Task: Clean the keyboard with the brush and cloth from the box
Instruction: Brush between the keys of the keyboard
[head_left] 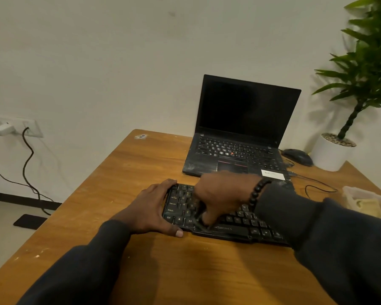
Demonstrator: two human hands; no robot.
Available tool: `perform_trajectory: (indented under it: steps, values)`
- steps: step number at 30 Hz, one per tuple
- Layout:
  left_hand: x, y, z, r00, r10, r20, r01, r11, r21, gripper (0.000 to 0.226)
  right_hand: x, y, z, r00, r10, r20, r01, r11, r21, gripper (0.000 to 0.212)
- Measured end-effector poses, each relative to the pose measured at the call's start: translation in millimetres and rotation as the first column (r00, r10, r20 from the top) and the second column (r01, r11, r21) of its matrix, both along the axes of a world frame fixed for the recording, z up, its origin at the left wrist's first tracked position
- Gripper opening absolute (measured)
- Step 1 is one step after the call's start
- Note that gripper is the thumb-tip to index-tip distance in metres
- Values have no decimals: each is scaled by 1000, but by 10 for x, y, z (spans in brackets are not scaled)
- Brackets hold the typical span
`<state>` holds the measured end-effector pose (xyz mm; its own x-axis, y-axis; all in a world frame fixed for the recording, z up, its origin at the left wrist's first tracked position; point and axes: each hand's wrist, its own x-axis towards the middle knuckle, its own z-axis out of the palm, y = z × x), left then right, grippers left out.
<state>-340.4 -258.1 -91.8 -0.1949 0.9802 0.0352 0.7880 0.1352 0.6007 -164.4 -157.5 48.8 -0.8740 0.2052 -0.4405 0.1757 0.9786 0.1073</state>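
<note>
A black keyboard point(235, 227) lies on the wooden table point(123, 172), in front of me. My left hand point(153, 208) grips its left end, fingers over the far corner and thumb along the front edge. Above the left-middle keys my right hand point(220, 194) points its fingers down and pinches a small dark brush point(201, 221), whose blurred tip touches the keys near the space bar. My right forearm hides the keyboard's right end. At the right table edge stands a translucent box point(350, 194) with a yellowish cloth point(367, 205) inside.
An open black laptop point(240, 137) sits just behind the keyboard, dusty on its palm rest. A black mouse point(298, 156) and cables lie to its right, beside a potted plant point(332, 155). Cords hang from a wall socket point(13, 128) on the left.
</note>
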Motion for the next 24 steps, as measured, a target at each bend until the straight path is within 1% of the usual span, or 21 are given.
perform_trajectory:
  steps: [1,3,4,6,8,11,12,13,16,18,22,24]
  values:
    - [4,3,3,1000,-1,-1,1,1000,6,130,-54,-61,-25,997,28,-74,-28,1000,-3,35]
    - [30,2,24,1000,-20,-12,20,999,29,127,-163,-198,-74,976,133,-170,-122,990,76,33]
    - [53,-6,51,1000,-28,-13,29,999,41,124,-195,-244,-90,966,182,-185,-162,980,117,33]
    - [57,-3,65,1000,-26,-9,26,999,41,123,-191,-275,-93,951,238,-198,-211,966,147,35]
    - [37,5,46,1000,-11,0,11,1000,25,126,-113,-245,-73,958,252,-139,-231,962,149,38]
    - [26,-3,27,1000,-7,1,7,1000,-11,127,-13,-209,-20,959,278,59,-284,934,216,38]
    - [24,-8,31,1000,-3,3,3,1000,-19,129,-1,-203,-22,958,277,78,-288,932,221,37]
    - [24,-5,35,1000,2,4,-2,1000,-21,130,-4,-200,-23,959,276,70,-285,933,220,36]
    - [23,-7,38,1000,8,6,-7,1000,-28,133,-60,-204,-75,951,306,-50,-290,934,209,34]
    - [13,-4,31,1000,13,13,-13,999,-31,135,-85,-184,-115,949,296,-110,-274,945,177,32]
    - [11,-19,40,1000,15,22,-14,999,-50,137,-13,-12,-149,960,180,-213,-177,984,35,33]
    - [10,-17,39,999,15,32,-13,998,-53,136,46,87,-173,968,124,-218,-126,992,5,36]
